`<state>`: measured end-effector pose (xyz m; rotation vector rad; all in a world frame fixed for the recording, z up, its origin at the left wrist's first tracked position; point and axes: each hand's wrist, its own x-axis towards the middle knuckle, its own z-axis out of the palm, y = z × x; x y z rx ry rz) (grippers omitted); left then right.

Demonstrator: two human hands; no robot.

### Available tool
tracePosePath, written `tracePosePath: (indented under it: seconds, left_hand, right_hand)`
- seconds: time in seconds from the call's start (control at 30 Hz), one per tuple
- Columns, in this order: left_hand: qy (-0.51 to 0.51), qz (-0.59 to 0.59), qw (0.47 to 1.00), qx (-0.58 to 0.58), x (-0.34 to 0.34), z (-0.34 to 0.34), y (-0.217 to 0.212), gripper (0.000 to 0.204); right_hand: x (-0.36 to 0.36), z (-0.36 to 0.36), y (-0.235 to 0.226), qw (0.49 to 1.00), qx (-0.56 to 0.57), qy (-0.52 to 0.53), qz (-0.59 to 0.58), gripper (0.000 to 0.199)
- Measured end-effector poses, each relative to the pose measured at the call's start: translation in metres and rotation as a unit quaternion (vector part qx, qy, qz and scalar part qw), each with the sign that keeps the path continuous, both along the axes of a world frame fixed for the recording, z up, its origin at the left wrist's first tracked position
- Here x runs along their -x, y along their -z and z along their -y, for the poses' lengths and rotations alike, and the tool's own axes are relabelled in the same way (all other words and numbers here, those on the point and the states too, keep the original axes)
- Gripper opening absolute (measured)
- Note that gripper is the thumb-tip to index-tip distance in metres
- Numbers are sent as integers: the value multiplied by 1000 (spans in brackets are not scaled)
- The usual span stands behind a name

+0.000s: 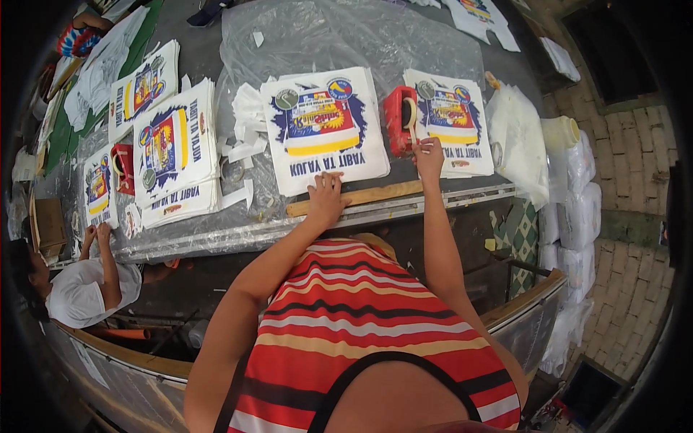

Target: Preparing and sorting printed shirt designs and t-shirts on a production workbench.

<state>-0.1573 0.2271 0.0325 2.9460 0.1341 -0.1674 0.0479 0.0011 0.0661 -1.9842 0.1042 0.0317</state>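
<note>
A stack of white sheets with a colourful print (325, 123) lies in front of me on the plastic-covered table. My left hand (328, 200) is open, its fingertips spread on the stack's near edge. To the right stands a red tape dispenser (394, 119) with a roll of tape (409, 114). My right hand (429, 155) is at its near end, thumb and fingers pinched together on the strip of tape; the tape end itself is hard to make out. Beside that hand lies a second printed stack (456, 115), partly behind the fingers.
A wooden strip (354, 198) runs along the table's near edge. White scraps (249, 115) lie left of my stack. Farther left, a co-worker (90, 289) has both hands by printed sheets (177, 141) and another red dispenser (123, 169). Clear plastic bags (516, 141) hang over the right edge.
</note>
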Motion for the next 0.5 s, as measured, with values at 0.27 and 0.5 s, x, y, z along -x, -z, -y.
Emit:
tracePosePath:
  seconds: [0.27, 0.5]
  left_hand:
    - [-5, 22, 1000, 10, -7, 2, 3, 82]
    - [-15, 24, 999, -38, -6, 7, 1, 76]
  right_hand:
    - [-3, 3, 10, 938, 329, -84, 61, 29]
    - [31, 15, 15, 964, 182, -192, 7, 28]
